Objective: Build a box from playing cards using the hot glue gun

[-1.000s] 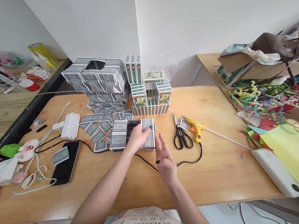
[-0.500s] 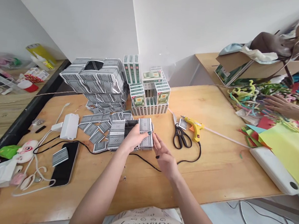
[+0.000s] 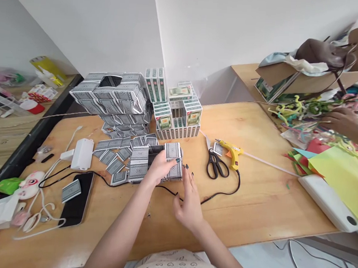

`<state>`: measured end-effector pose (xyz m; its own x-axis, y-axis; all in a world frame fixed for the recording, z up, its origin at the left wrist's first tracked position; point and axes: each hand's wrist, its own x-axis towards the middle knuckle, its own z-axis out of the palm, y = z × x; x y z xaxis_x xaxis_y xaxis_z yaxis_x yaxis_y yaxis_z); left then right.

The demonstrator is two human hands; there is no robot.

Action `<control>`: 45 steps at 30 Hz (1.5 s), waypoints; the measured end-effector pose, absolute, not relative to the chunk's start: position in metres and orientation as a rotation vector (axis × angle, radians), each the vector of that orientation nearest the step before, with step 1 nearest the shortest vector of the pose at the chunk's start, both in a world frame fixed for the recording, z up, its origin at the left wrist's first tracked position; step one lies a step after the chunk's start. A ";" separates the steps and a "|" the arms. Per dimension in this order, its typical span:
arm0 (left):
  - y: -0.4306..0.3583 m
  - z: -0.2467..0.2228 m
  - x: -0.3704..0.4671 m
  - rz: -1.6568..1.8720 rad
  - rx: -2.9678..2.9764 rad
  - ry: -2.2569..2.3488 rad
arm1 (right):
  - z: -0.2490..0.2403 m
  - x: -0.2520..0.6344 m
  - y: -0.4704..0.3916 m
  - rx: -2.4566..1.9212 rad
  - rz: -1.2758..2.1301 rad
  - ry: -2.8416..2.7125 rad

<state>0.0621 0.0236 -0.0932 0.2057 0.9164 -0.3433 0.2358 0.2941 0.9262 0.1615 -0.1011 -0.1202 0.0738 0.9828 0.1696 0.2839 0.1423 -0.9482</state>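
Note:
A low block built of grey-patterned playing cards [image 3: 139, 162] lies in front of me, with a dark opening in its middle. My left hand [image 3: 160, 166] grips its right part, thumb on top; the other fingers are down in the opening, hidden. My right hand [image 3: 189, 198] is held upright with fingers stretched out, fingertips at the block's right side; whether they touch it I cannot tell. Loose cards [image 3: 115, 164] are spread left of the block. Scissors [image 3: 216, 163] with black handles and a yellow glue gun [image 3: 234, 154] lie to the right.
Behind stand a taller card structure [image 3: 111, 92] and stacked green-and-white card boxes [image 3: 180, 109]. A phone [image 3: 77, 204] with a card on it lies left, beside a white adapter [image 3: 82, 154]. Another person's hand [image 3: 347, 123] is among coloured pipe cleaners. A black cord [image 3: 220, 193] crosses the table.
My right hand has turned upright and its fingers have straightened beside the block. My left hand keeps its grip. The other person's hand has shifted among the pipe cleaners.

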 end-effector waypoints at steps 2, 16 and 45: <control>0.023 -0.095 0.063 0.703 1.237 1.315 | -0.121 0.162 -0.099 -1.372 0.762 -1.497; 0.004 -0.051 0.051 0.609 1.880 1.717 | -0.071 0.201 -0.064 -0.717 1.514 -0.547; -0.005 -0.048 0.057 0.886 2.181 1.386 | -0.082 0.207 -0.067 -1.036 1.512 -0.874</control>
